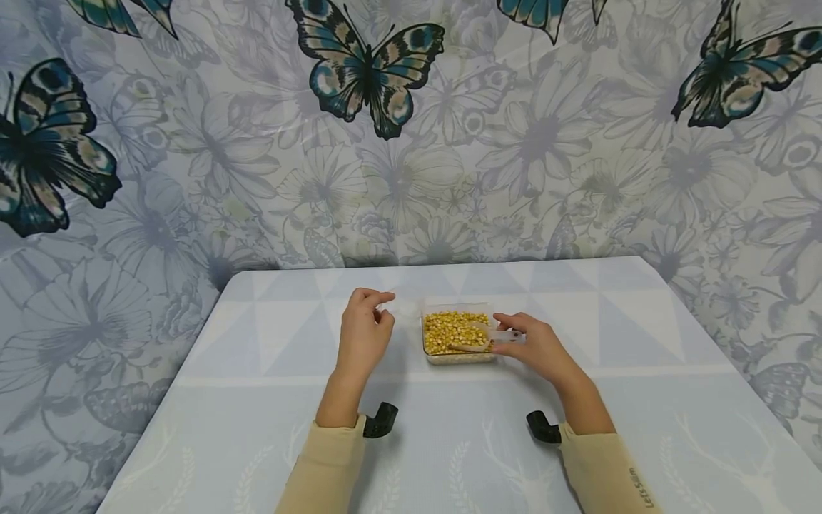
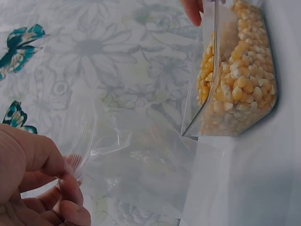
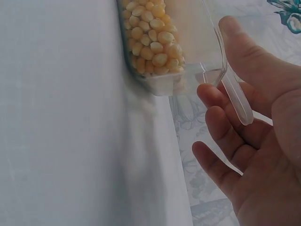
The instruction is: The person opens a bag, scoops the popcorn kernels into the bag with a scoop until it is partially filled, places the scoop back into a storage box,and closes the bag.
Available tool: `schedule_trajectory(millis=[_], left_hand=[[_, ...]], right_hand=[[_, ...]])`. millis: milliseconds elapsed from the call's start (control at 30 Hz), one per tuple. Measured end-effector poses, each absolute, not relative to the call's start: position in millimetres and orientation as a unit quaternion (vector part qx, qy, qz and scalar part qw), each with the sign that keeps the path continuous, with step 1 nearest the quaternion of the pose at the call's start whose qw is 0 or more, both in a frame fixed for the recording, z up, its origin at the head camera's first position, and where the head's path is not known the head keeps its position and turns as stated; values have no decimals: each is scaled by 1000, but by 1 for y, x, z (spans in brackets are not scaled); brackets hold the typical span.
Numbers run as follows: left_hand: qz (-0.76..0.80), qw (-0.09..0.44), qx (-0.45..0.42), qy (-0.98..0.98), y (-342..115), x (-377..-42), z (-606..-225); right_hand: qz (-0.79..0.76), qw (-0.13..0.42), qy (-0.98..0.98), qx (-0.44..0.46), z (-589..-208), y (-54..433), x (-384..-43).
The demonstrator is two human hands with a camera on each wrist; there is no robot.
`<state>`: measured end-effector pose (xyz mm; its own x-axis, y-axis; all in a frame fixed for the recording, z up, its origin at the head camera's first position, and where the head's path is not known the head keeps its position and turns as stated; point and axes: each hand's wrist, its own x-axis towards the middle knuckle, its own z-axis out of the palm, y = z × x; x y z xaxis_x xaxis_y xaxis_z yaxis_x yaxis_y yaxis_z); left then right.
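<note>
A clear rectangular container (image 1: 461,359) full of yellow corn kernels (image 1: 449,330) stands on the table. To its left, my left hand (image 1: 364,335) pinches the ridged mouth of a clear zip bag (image 2: 136,165) between thumb and fingers. The bag hangs beside the container and looks to have nothing inside. At the container's right end, my right hand (image 1: 536,346) holds the pale handle of a scoop (image 3: 237,96), thumb on one side and fingers curled on the other. The scoop's head lies among the kernels, partly hidden in the head view.
A pale patterned cloth covers the table (image 1: 257,357), whose far edge meets a curtain (image 1: 411,178) with flowers and butterflies. Black wrist mounts (image 1: 382,420) sit at both cuffs.
</note>
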<state>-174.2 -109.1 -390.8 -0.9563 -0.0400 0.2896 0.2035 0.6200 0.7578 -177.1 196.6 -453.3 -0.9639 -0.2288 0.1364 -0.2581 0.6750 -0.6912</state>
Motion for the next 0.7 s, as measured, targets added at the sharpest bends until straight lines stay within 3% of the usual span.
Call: schedule_trajectory(millis=[700], left_hand=[[-433,152,-39,-887,-117,-177,-391]], right_hand=[[357,20,-923,142,-452,188,-176]])
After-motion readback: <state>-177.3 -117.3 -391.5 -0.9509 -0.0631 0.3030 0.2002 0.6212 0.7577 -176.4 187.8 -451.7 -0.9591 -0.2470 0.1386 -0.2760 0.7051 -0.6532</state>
